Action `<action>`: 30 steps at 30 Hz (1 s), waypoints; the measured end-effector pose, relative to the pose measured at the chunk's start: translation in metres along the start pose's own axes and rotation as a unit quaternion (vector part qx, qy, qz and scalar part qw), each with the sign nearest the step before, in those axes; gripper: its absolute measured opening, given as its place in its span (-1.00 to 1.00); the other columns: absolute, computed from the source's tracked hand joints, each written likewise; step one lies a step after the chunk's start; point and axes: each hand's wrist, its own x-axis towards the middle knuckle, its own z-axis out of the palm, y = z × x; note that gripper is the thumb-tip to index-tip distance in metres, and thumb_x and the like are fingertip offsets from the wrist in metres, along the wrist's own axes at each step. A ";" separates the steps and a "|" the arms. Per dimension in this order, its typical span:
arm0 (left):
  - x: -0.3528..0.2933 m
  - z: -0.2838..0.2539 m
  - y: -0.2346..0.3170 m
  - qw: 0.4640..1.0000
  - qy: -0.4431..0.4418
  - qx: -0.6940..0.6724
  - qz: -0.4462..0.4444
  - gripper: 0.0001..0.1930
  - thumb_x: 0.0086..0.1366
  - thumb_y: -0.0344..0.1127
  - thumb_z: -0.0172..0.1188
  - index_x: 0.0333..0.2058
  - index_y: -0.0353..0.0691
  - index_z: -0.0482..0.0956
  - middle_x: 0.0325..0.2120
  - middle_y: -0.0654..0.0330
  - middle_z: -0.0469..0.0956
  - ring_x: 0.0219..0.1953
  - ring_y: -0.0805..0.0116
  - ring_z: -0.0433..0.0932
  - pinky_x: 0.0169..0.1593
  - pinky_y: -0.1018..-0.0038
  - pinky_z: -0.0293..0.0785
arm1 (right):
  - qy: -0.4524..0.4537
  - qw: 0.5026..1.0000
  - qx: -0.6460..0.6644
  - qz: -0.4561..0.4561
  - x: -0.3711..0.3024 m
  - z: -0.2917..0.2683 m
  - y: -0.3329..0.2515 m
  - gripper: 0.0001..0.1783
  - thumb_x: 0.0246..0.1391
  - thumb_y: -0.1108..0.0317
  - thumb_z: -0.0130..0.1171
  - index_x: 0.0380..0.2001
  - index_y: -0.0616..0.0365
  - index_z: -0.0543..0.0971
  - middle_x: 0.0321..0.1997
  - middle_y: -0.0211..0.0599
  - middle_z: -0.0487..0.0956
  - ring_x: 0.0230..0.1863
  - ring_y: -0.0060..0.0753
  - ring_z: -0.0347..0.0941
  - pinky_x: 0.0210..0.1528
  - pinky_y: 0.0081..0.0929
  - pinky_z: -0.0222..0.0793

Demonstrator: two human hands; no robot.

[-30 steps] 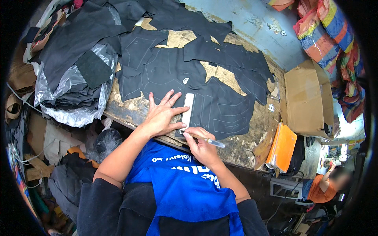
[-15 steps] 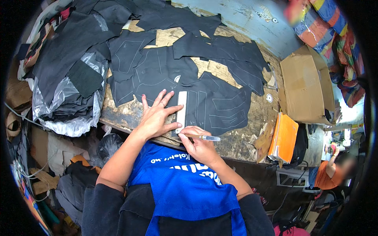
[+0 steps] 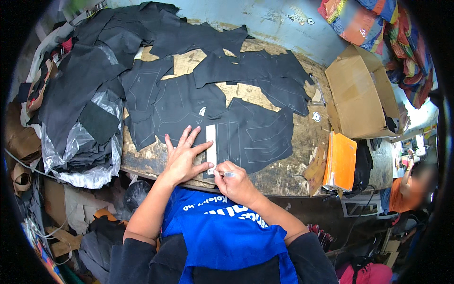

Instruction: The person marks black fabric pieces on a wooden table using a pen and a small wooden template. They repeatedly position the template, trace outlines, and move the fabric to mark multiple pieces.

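My left hand [image 3: 184, 160] lies flat with its fingers spread, thumb and index finger pressing on a narrow white strip template [image 3: 211, 142]. The strip rests lengthwise on a dark sheet of leather-like material [image 3: 265, 125] that bears pale drawn outlines of pattern pieces. Pinched in the fingers of my right hand [image 3: 238, 183] is a pen [image 3: 229, 174], its tip down by the lower right corner of the strip. The grip hides much of the pen.
More dark sheets [image 3: 246, 66] overlap across the worn wooden table [image 3: 302, 161]. Plastic-wrapped dark pieces [image 3: 85, 151] are heaped at left. To the right stand a cardboard box [image 3: 357, 94] and an orange-covered book [image 3: 340, 161]. A person in orange [image 3: 401, 194] sits farther right.
My right hand has turned, so the pen stands more upright instead of pointing off to the right. The left hand still presses the strip. The whole view has shifted slightly.
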 end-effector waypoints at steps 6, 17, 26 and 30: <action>0.001 0.001 -0.001 1.000 -0.003 0.008 0.004 -0.39 -0.05 0.10 0.32 0.05 0.19 0.50 0.30 0.05 0.07 0.37 0.05 -0.09 0.21 -0.39 -0.42 | 0.013 0.999 0.002 -0.052 0.011 0.000 0.008 -0.92 -0.03 0.57 0.12 -0.49 0.23 0.42 -0.55 -0.13 0.42 -0.54 -0.11 0.43 -0.48 -0.30 0.35; 0.001 0.001 -0.001 1.000 -0.009 0.009 0.001 -0.37 -0.05 0.16 0.31 0.06 0.21 0.50 0.30 0.07 0.07 0.37 0.05 -0.09 0.19 -0.42 -0.42 | 0.108 0.991 0.062 0.054 0.084 0.000 0.057 -0.85 0.08 0.45 0.12 -0.43 0.37 0.55 -0.41 -0.07 0.58 -0.44 -0.17 0.54 -0.37 -0.38 0.44; 0.001 0.003 -0.002 1.000 -0.002 0.010 0.003 -0.38 -0.04 0.15 0.30 0.05 0.21 0.50 0.30 0.08 0.07 0.37 0.05 -0.08 0.18 -0.44 -0.41 | 0.118 0.992 0.015 0.038 0.094 0.007 0.058 -0.84 0.08 0.44 0.13 -0.46 0.36 0.55 -0.50 -0.15 0.56 -0.49 -0.29 0.53 -0.41 -0.44 0.41; -0.002 0.000 -0.004 1.000 -0.002 0.000 0.006 -0.36 -0.06 0.14 0.32 0.06 0.20 0.50 0.30 0.06 0.07 0.37 0.05 -0.08 0.22 -0.36 -0.41 | 0.161 0.977 0.051 0.133 0.080 0.002 0.054 -0.83 0.14 0.44 0.08 -0.48 0.34 0.50 -0.57 -0.22 0.56 -0.52 -0.44 0.54 -0.42 -0.53 0.45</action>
